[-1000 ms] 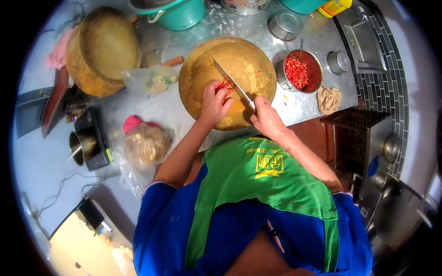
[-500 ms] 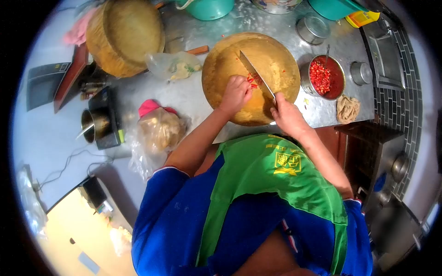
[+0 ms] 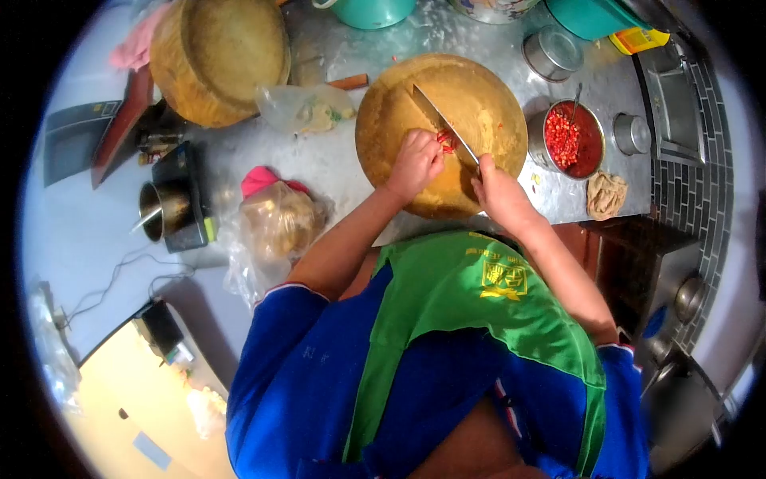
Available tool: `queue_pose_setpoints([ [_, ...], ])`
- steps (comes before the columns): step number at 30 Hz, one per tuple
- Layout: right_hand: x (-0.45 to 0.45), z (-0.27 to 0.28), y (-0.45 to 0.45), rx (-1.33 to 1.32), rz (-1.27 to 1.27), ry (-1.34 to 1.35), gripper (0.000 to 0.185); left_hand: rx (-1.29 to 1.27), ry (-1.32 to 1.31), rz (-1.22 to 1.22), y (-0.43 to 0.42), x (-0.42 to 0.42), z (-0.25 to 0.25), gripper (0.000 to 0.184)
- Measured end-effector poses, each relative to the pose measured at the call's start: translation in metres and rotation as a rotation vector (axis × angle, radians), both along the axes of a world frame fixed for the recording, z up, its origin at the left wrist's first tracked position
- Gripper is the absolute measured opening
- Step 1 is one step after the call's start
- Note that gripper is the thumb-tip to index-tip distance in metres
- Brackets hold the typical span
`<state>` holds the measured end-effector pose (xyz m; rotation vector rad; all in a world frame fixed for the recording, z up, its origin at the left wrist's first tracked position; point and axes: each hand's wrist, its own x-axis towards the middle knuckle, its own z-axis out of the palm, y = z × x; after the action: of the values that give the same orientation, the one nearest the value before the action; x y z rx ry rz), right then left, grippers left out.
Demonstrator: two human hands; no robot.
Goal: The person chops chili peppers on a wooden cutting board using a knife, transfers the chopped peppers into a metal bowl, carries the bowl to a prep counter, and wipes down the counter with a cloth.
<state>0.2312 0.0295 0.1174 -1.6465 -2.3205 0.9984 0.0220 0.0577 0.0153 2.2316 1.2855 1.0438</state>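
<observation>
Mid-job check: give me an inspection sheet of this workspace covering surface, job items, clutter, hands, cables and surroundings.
Surface: metal table, shiny, a few small bits right of the board.
Job items: round wooden board; knife over it; red pieces by the blade; metal pot holding more chopped red pieces.
Clutter: two clear plastic bags, crumpled cloth, upturned-looking metal container.
Left hand: fingers curled at the red pieces; grip unclear.
Right hand: closed on the knife handle.
Cables: thin dark cable at far left, away from the board.
Surroundings: dark tiled wall at right; teal tub behind.
</observation>
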Motion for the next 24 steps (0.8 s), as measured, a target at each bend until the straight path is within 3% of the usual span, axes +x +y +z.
queue_pose_setpoints([
  [4, -0.005, 0.041, 0.005, -0.052, 0.038, -0.061, 0.026, 0.020, -0.010, -0.010, 0.005, -0.001, 0.001, 0.012],
  [10, -0.005, -0.003, -0.001, -0.021, 0.041, -0.033, 0.026, 0.021, -0.015, 0.011, 0.004, 0.000, 0.001, 0.014],
  [16, -0.006, 0.033, 0.004, -0.030, 0.076, 0.008, 0.025, 0.010, -0.012, 0.006, 0.002, -0.001, 0.003, 0.011],
  [20, -0.006, -0.019, -0.003, 0.015, 0.030, 0.020, 0.026, 0.019, -0.004, 0.005, 0.001, -0.001, 0.004, 0.010],
  [24, -0.007, 0.029, 0.008, -0.072, 0.039, -0.003, 0.024, 0.003, -0.012, 0.007, 0.001, -0.003, 0.004, 0.010],
])
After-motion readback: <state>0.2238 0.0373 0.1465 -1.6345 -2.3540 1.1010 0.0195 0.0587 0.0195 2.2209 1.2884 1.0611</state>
